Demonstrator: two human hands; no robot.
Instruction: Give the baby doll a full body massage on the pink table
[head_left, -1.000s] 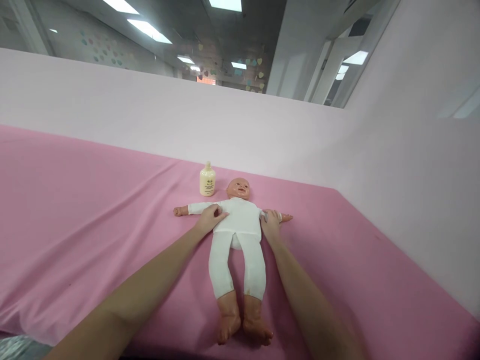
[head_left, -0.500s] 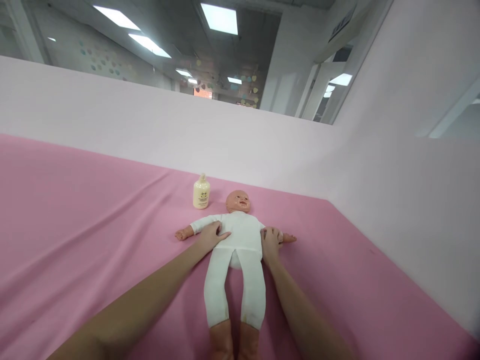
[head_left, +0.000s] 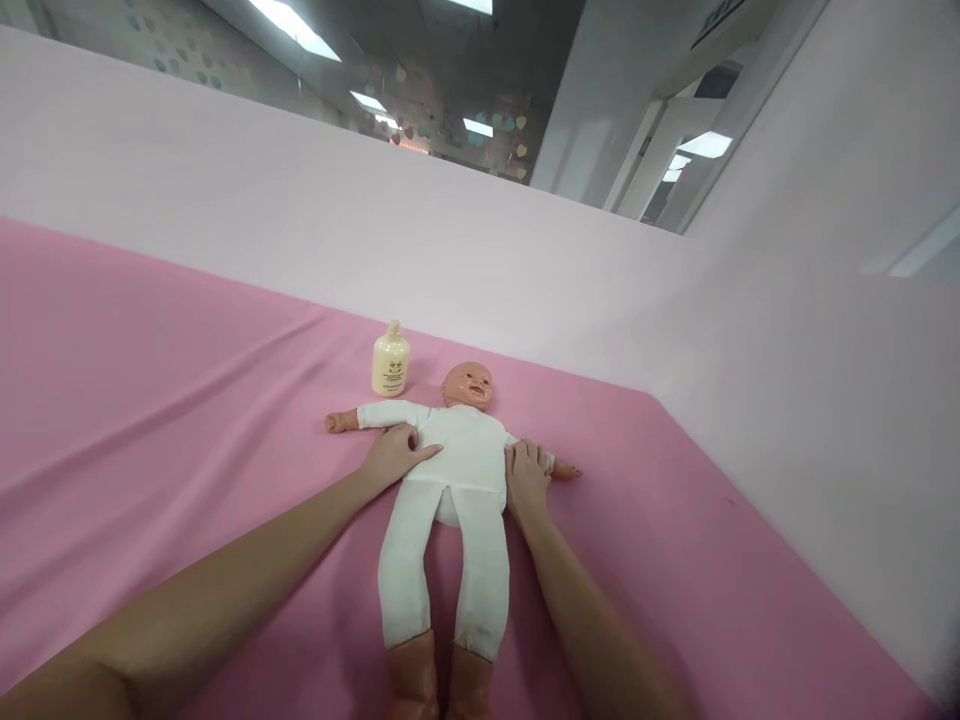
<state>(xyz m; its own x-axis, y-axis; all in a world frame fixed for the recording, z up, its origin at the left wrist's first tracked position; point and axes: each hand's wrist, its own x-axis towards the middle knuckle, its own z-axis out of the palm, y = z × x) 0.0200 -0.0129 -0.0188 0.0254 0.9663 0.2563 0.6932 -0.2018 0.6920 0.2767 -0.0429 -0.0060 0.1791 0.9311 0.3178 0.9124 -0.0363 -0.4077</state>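
Observation:
A baby doll (head_left: 461, 450) in a white cloth suit lies on its back on the pink cover, face up, arms spread and legs toward me. My left hand (head_left: 394, 455) grips the doll's side below its arm, with the thumb over the front of the torso and the other fingers partly hidden. Over the doll's arm on the right side, my right hand (head_left: 529, 475) rests with its fingers bent around it. A cream pump bottle (head_left: 391, 362) stands upright beside the doll's head, touched by neither hand.
The pink cover (head_left: 187, 330) has creases on the left and meets a white wall (head_left: 337, 220) at the back. Another white wall (head_left: 810, 380) rises on the right. A window (head_left: 450, 90) above the back wall shows ceiling lights and heart-shaped decorations.
The view has tilted, so the doll and bottle appear higher and farther left. The doll's arm on the left now stretches straighter outward. Both hands stay at the doll's sides.

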